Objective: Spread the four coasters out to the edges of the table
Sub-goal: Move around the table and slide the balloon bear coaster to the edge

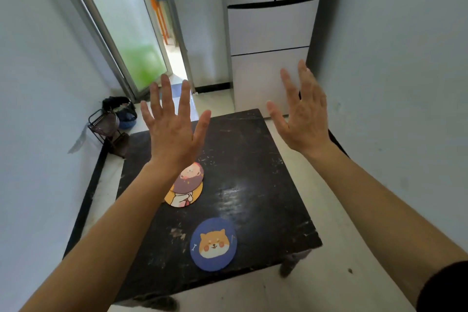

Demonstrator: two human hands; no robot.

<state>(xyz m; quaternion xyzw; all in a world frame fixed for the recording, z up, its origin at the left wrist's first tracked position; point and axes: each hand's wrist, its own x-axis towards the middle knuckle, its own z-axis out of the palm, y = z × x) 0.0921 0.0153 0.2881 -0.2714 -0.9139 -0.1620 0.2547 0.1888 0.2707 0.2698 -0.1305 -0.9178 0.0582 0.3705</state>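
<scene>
Below the raised hands lay a dark, scuffed tabletop point(253, 172) carrying the coasters. Both hands were lifted well clear of it, fingers splayed wide and empty: the left hand point(172, 124) hung above the far middle of the tabletop, the right hand point(302, 119) out past its far right corner, in front of a white fridge point(273, 40).

Just beneath the left wrist sat a small overlapping heap: a brown coaster point(191, 180) lay partly over a yellow coaster point(186, 199), and the forearm hid the heap's left side, so I could not tell whether a fourth coaster lay in there. Nearer the person than either hand, a blue coaster point(213, 244) with a dog face rested close to the near edge, apart from the heap.

By my judgement the blue one was about placed and the heap remained to be split. The risks from here were plain enough. The coasters looked thin and flat, so a fingertip drag on the top one might carry the one beneath along with it. The worn tabletop might catch a sliding edge. A push aimed at the rim could overshoot and drop a coaster to the floor point(316, 286). A coaster hidden under the others might simply be missed.
</scene>
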